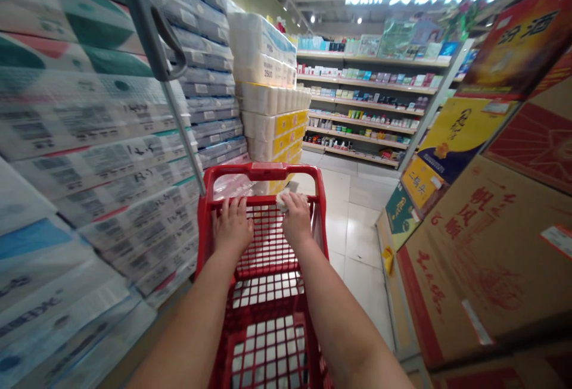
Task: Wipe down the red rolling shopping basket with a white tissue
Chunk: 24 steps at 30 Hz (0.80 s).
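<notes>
A red shopping cart (261,168) with a grid basket stands in the middle, close to me. My left hand (233,226) rests on the cart's crossbar with its fingers spread and nothing in it. On the bar's right part, my right hand (295,216) has its fingers curled round a crumpled whitish cloth (283,201). A metal pole with a grey handle (154,31) rises from the cart's left side and leans to the upper left.
Stacked paper packs (102,162) line the left side, with toilet roll packs (268,103) beyond. Cardboard boxes (482,246) are piled on the right. A tiled aisle floor (355,216) leads to product shelves (361,82) under a lit sign.
</notes>
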Each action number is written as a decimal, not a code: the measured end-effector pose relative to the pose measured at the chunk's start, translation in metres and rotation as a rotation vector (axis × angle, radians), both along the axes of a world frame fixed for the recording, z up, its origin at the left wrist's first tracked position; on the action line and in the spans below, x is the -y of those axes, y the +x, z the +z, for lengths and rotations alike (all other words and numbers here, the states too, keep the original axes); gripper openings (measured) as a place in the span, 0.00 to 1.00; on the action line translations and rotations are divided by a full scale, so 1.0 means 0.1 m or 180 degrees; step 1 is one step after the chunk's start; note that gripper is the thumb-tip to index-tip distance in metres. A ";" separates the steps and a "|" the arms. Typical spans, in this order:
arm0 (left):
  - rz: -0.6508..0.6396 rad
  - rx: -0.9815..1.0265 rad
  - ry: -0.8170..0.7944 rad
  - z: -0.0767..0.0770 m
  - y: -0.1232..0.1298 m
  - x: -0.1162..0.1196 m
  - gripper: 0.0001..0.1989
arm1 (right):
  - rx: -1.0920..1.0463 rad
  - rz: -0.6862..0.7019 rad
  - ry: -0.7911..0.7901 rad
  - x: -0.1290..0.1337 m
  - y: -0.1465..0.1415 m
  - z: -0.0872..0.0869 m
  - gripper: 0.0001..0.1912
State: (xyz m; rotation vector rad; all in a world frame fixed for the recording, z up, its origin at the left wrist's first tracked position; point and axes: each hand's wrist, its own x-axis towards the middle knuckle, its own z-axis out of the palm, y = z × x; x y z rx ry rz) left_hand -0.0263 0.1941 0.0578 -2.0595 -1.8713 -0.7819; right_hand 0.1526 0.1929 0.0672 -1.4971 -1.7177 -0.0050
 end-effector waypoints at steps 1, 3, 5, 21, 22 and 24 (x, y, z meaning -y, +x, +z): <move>0.0003 0.0010 0.0009 0.00 0.00 0.00 0.31 | 0.0010 -0.0050 -0.0030 0.01 -0.01 -0.01 0.30; -0.0006 0.0001 0.0048 -0.01 0.01 0.00 0.31 | -0.0003 -0.0235 -0.0087 0.02 -0.04 -0.03 0.30; -0.0017 -0.0039 0.0112 -0.02 0.01 0.00 0.30 | 0.0072 -0.0271 -0.0110 0.03 -0.07 -0.04 0.31; -0.0002 -0.0022 0.0021 -0.02 0.01 0.00 0.30 | -0.0131 -0.0365 -0.0054 0.01 -0.04 -0.04 0.28; -0.0012 -0.0014 0.0014 -0.02 0.00 0.00 0.30 | -0.0170 -0.0315 -0.0047 0.01 -0.05 -0.04 0.28; -0.0015 0.0041 -0.0006 0.00 0.01 0.00 0.30 | -0.0216 -0.0227 -0.0042 0.01 -0.06 -0.03 0.29</move>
